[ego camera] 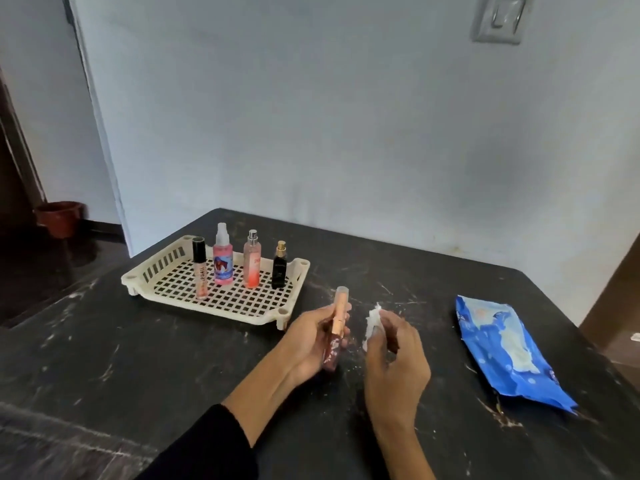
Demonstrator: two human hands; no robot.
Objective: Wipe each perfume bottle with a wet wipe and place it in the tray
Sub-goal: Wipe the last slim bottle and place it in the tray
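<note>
My left hand (311,341) grips a slim bottle with a rose-gold cap (338,313), tilted upright just in front of the tray. A little to its right, my right hand (394,358) pinches a crumpled white wet wipe (373,322); wipe and bottle are apart. The cream lattice tray (242,303) sits at the back left of the dark table. Several bottles stand upright in it: a black-capped tube (200,271), a pink spray bottle (222,258), a peach spray bottle (251,263) and a small black bottle (279,268).
A blue pack of wet wipes (502,351) lies on the right side of the black, scuffed table (138,358). A wall runs close behind the table. A brown pot (59,218) stands on the floor at the far left.
</note>
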